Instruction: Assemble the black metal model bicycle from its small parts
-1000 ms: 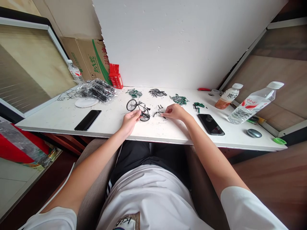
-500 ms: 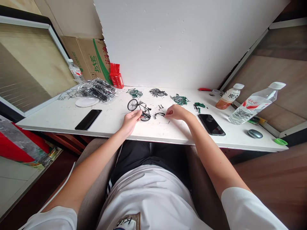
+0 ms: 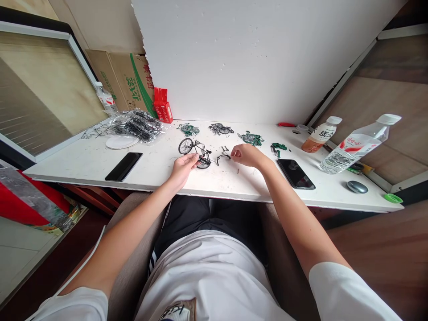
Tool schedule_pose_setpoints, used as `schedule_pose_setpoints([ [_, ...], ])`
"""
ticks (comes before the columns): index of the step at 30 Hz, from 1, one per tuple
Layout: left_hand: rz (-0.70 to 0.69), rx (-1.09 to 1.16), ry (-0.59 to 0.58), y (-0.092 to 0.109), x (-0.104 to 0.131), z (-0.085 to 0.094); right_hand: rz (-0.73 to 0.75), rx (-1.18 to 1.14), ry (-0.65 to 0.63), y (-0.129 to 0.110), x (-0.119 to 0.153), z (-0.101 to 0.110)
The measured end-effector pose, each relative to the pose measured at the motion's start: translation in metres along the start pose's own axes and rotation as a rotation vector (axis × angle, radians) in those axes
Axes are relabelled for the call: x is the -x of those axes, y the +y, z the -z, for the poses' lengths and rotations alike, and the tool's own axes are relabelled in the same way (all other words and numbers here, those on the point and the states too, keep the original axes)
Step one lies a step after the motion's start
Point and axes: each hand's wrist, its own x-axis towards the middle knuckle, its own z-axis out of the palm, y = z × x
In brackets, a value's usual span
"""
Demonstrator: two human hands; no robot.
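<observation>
My left hand (image 3: 183,169) pinches a black miniature bicycle (image 3: 200,150) near one of its spoked wheels; the bicycle leans on the white table. To the right, the fingers of my right hand (image 3: 246,156) are bent together at the end of a curved black strip (image 3: 223,157), which looks like a mudguard. What the right fingertips hold, if anything, is too small to make out. Tiny loose parts (image 3: 224,148) lie just beyond the strip, and a small sliver (image 3: 238,171) rests below the right hand.
Tangled green parts (image 3: 252,138) and dark bicycle parts (image 3: 220,129) lie farther back. Phones lie at the left (image 3: 123,166) and right (image 3: 296,174). A plastic bag of black parts (image 3: 137,125) sits at the back left. Bottles (image 3: 359,145) and a mouse (image 3: 356,187) stand at the right.
My right hand has shifted slightly at the curved strip. A thin piece seen on the table below it no longer shows plainly. The left hand keeps its hold on the bicycle.
</observation>
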Motion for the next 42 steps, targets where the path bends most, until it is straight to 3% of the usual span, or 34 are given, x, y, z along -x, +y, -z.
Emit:
schedule_pose_setpoints([
  [3, -0.008, -0.018, -0.004, -0.001, 0.000, 0.001, 0.090, -0.136, 0.092, 0.004, 0.002, 0.010],
  [7, -0.015, -0.037, -0.001, -0.002, 0.000, 0.002, 0.264, -0.323, 0.308, 0.001, -0.001, 0.010],
  [11, -0.032, -0.084, 0.000, -0.004, 0.000, 0.002, 0.358, -0.542, 0.493, -0.023, -0.005, -0.015],
  [14, -0.045, -0.115, 0.003, -0.006, 0.000, 0.002, 0.444, -0.665, 0.555, -0.047, -0.005, -0.041],
  [20, -0.057, -0.157, -0.003, -0.006, 0.000, 0.002, 0.555, -0.542, 0.739, -0.061, -0.001, -0.068],
  [29, -0.067, -0.160, 0.007, -0.005, 0.002, 0.000, 0.547, -0.434, 0.683, -0.062, -0.001, -0.077],
  [42, -0.065, -0.176, 0.009, -0.003, 0.002, -0.001, 0.550, -0.444, 0.752, -0.063, -0.001, -0.081],
])
